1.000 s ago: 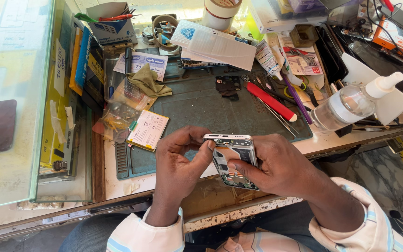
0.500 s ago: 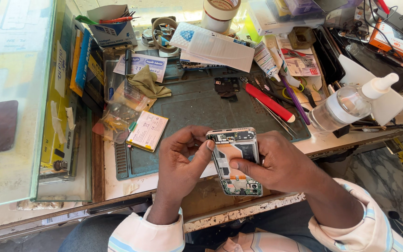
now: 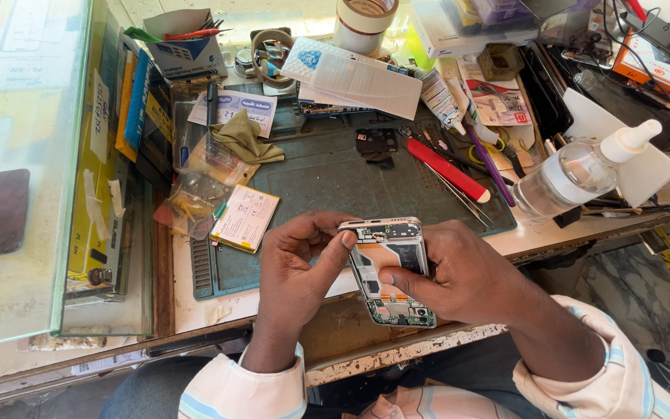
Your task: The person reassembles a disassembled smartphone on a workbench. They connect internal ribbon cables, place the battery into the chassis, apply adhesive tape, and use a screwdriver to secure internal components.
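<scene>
Low in the frame's centre, both hands clamp the opened phone point(image 3: 388, 268): right hand point(image 3: 459, 275) cradles it, left hand point(image 3: 300, 268) fingers pinch its top edge. Best kept steady over the table point(image 3: 529, 233).

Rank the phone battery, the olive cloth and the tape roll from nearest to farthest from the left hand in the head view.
From the left hand:
1. Phone battery, just to its left on the mat.
2. Olive cloth, farther up the mat.
3. Tape roll, at the bench's far edge.
</scene>
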